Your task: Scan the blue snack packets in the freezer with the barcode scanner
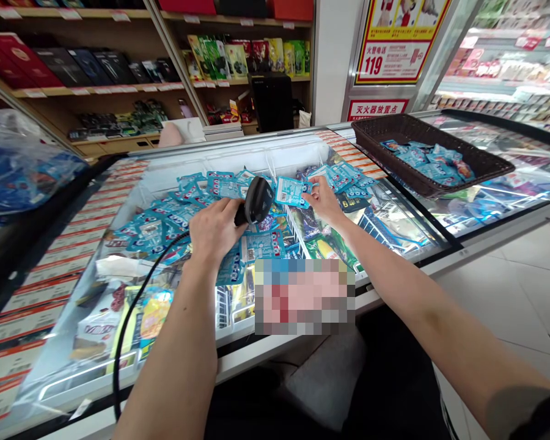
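Note:
My left hand (215, 229) is wrapped round the grip of a black barcode scanner (258, 200), its head facing right over the open chest freezer. A dark cable runs down from it past my forearm. Between the fingers of my right hand (323, 200) is a flat blue packet (289, 192), its printed barcode side toward me, just right of the scanner head. Many similar blue packets (165, 220) lie heaped in the freezer below and left of my hands. A smaller pile of blue packets (348, 176) lies beyond my right hand.
A brown woven basket (440, 131) holding blue packets stands on the freezer's right side. White wire dividers (297, 235) split the freezer. A plastic bag (22, 165) sits at far left. Stocked shelves (96, 88) stand behind. A pixelated patch hides part of the front edge.

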Available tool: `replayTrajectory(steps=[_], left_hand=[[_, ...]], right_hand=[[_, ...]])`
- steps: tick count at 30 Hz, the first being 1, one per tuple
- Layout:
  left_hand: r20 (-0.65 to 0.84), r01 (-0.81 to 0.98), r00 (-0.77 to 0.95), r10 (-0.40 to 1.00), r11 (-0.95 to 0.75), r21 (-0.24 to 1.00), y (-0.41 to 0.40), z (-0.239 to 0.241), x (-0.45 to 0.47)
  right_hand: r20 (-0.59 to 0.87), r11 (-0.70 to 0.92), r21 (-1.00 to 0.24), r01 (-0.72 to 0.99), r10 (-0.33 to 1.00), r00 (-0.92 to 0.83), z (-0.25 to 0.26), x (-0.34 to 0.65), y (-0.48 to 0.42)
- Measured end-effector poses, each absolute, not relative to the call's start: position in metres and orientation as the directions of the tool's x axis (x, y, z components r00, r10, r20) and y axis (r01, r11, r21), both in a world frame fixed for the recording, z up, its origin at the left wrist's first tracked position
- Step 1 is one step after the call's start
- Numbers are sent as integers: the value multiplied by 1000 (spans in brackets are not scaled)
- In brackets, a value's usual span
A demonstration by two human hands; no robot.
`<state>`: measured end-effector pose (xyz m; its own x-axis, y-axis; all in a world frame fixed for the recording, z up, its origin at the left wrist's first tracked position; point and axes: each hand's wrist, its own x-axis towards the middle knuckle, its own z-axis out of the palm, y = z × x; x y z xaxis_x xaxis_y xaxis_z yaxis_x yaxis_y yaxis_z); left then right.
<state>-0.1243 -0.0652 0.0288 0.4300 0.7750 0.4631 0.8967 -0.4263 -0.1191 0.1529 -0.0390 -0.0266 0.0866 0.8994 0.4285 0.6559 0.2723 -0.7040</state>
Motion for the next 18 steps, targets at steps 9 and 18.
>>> replayTrajectory(steps=[9, 18], left_hand=[[386, 878, 474, 792, -457, -141, -66, 31, -121], [344, 864, 502, 794, -482, -148, -68, 33, -118]], right_hand=[[444, 260, -737, 624, 882, 157, -25, 154, -39], [463, 242, -721, 649, 865, 191, -25, 154, -39]])
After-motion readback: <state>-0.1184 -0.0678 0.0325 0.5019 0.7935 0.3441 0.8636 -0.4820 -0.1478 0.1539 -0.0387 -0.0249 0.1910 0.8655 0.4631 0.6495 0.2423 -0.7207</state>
